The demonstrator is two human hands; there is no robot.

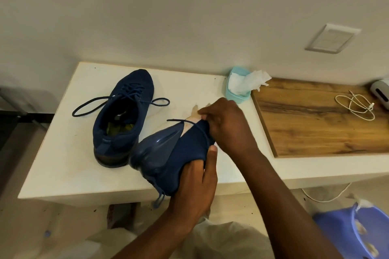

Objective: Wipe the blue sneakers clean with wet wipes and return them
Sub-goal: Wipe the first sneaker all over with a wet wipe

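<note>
Blue sneaker seems mid-wipe: left hand grips it, right hand pinches the wipe. Other sneaker and returning remain.

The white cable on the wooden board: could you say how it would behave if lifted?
The white cable lies in loose loops, so it is probably floppy and would dangle. It looks thin, so likely light. Loops might tangle when lifted.
</note>
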